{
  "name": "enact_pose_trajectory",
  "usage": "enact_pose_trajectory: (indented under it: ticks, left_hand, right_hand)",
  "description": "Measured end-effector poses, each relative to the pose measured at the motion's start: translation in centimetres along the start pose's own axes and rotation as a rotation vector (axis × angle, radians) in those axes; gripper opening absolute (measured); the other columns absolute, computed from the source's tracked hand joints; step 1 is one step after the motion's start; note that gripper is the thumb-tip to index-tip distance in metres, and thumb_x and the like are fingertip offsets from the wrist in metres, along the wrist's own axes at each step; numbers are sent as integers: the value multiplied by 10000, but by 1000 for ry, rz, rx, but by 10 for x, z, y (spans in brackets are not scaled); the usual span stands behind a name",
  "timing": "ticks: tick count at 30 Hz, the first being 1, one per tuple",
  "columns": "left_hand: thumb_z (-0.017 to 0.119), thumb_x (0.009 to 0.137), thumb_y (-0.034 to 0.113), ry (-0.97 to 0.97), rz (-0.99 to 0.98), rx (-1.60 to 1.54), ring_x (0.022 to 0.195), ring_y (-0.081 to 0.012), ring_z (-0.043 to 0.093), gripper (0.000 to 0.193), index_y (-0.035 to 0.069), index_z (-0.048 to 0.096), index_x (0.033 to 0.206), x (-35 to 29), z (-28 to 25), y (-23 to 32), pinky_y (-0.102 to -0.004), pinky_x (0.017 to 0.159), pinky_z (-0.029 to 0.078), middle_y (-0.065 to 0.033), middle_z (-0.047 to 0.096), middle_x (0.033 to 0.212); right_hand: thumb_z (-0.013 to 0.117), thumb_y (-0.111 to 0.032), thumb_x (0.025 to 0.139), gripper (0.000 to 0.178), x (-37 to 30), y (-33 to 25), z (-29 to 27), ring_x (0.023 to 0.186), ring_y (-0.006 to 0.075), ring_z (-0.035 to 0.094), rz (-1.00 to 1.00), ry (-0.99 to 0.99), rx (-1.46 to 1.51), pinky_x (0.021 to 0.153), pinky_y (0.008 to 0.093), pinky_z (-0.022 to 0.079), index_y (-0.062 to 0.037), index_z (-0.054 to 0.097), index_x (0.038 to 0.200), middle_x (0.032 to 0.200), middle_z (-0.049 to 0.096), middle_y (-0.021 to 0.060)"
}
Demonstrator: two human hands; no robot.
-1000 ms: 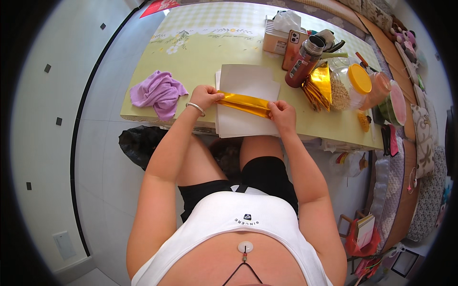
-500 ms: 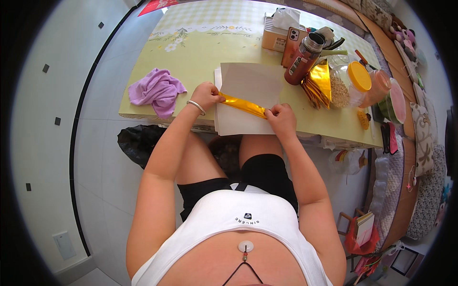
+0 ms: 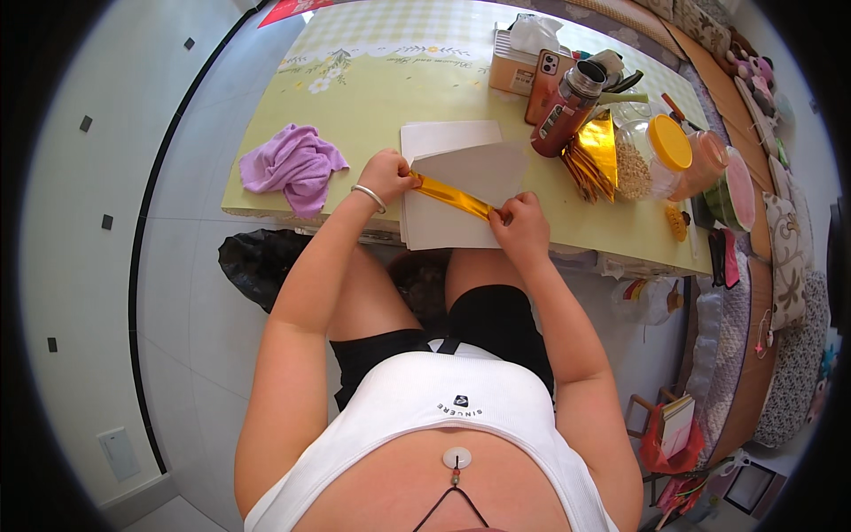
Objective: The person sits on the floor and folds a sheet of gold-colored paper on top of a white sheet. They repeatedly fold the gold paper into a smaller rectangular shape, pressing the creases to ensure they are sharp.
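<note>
A sheet of paper (image 3: 474,168), grey-white on the face I see, is stretched between my hands over a stack of white sheets (image 3: 443,226). Along its near edge runs a shiny gold folded strip (image 3: 450,196). My left hand (image 3: 390,177) pinches the strip's left end. At the right end, my right hand (image 3: 521,222) grips it between thumb and fingers. The strip slants down from left to right. Parts of the stack lie hidden under the raised sheet.
A crumpled purple cloth (image 3: 292,168) lies left of the stack. To the right stand a dark red flask (image 3: 566,111), a phone (image 3: 542,84), gold folded papers (image 3: 596,160) and a yellow-lidded jar (image 3: 651,155). A tissue box (image 3: 512,66) is farther back.
The sheet's far edge has come down and toward me, uncovering more of the stack's far side. Both hands keep their grip in nearly the same place.
</note>
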State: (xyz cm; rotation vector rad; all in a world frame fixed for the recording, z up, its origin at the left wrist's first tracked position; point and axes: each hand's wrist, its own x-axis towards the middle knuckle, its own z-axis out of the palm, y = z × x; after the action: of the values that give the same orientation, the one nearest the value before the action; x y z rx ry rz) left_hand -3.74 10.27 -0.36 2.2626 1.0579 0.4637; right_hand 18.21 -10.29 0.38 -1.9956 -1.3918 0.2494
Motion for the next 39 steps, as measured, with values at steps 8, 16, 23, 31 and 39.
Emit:
enact_pose_trajectory:
  ticks: [8,16,23,31,39]
  left_hand:
    - [850,662,159,15,34,101,759,-287,587,265,5,635,676,2,3,2,-377,703,500,-135,590,792]
    - [870,629,170,-2,24,156,803,-331,609,292,-4,654,721,0,-1,8,-402,759,521,-159,616,839]
    - [727,833,275,277,602,431,1094,-362,584,418,-17,630,1117,-45,26,36,-443,954,472,-176,611,1216]
    - [580,907,569,-61,354,513,1473,-351,301,857,-27,379,1489,-71,23,35,-477,1197,247,-214,341,1571]
    - [610,892,537,38,305,682,1394,-367,412,705,-16,569,1326,-62,-1,41,-461,1174,281,-229,471,1471]
  right_hand:
    - [605,-106,813,425,5,-16,8,1247,319,535,-589,174,-387,1066,505,391,-43,625,1233,1358,570,130]
    - [666,-241,845,593,-7,-14,40,1404,298,421,-593,-122,-232,1180,493,292,-19,527,1377,1459,507,145]
    - [684,-310,857,652,-12,-12,42,1411,310,414,-600,-122,-279,1177,479,295,-18,498,1410,1479,488,152]
    - [627,-253,909,564,-20,10,33,1400,313,436,-568,-88,-332,1169,462,321,18,506,1388,1471,493,183]
    - [602,-92,815,371,-16,21,12,1184,324,605,-584,28,-497,1005,391,496,66,632,1149,1227,640,225]
